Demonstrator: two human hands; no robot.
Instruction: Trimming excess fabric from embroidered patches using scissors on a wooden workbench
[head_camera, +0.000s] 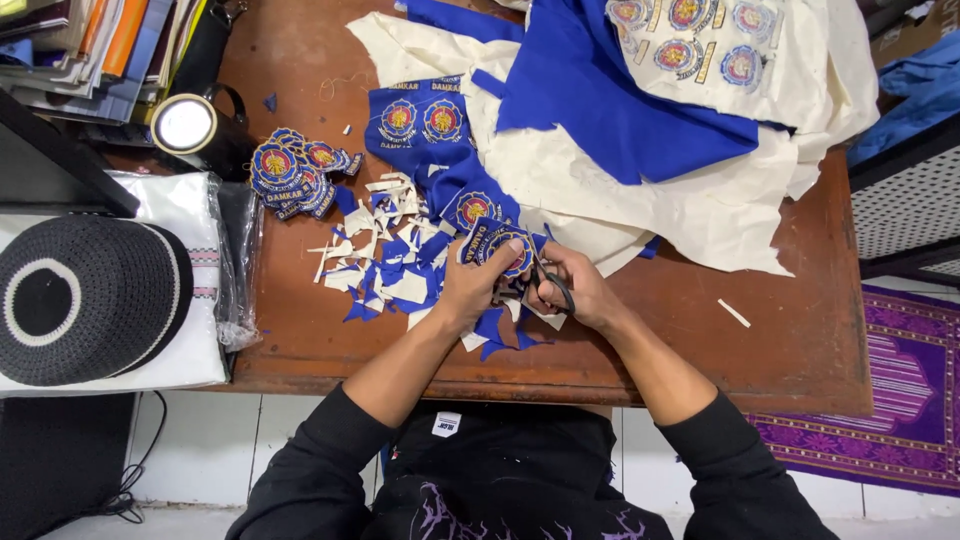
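So here's the setup, seen from above: a brown wooden table (780, 340) with a person in black sleeves working near its front edge. The left hand (470, 285) is pinching a round blue embroidered patch (503, 248) between thumb and fingers, holding it just above the tabletop near the middle of the view. The right hand (580, 288) is clenched around a pair of black-handled scissors (550, 283), fingers through the loops, with the blades pointing up toward 12 o'clock and meeting the patch edge. Can't tell if the blades are apart or closed, they're too small.

At about 9 o'clock from the hands there's a messy heap of blue and cream fabric scraps (385, 270), touching the left hand's side. Further out at 10 o'clock sits a stack of finished round patches (292, 172), and just beyond that a black flashlight (190, 128) with its lens facing up.

At 12 to 1 o'clock there's a big pile of cream cloth (690, 195) with blue fabric (600, 95) lying over it, plus a sheet of uncut patches (690, 40) at the far edge. Way over at 9 o'clock, a black knitted cap (85, 295) rests on a white bundle. A purple rug (890, 400) lies on the floor at 3 o'clock.
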